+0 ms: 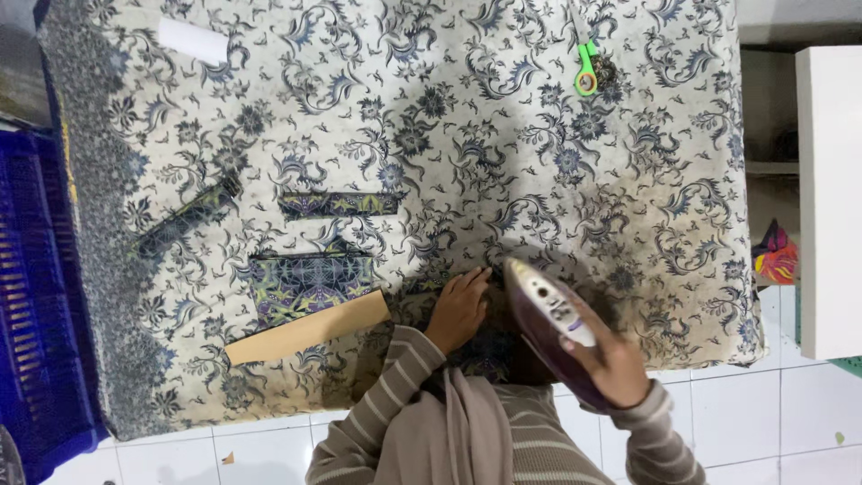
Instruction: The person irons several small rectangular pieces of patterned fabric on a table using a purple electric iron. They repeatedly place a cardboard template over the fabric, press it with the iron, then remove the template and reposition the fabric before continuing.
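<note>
Gripping the handle, the right hand [620, 364] holds a purple iron [548, 323] above the bench [539, 180]. Beside the iron, the left hand [460, 310] lies flat, fingers [478, 280] seemingly pressing dark fabric [489, 350]. Farther from the iron lie a brown card [310, 328] and patterned piece [310, 283].

Counted on the floral-covered table

One purple iron [549, 328] is gripped by the right hand [620, 364], and one left hand [460, 310] is laid flat on the cloth. Three dark patterned fabric pieces are counted: one narrow strip [186, 218], one short band [339, 204] and one wider panel [310, 286]. One brown cardboard strip [308, 329], one pair of green-handled scissors [584, 56] and one white roll [193, 40] are seen. One blue crate [36, 296] is stood beside the table.
</note>
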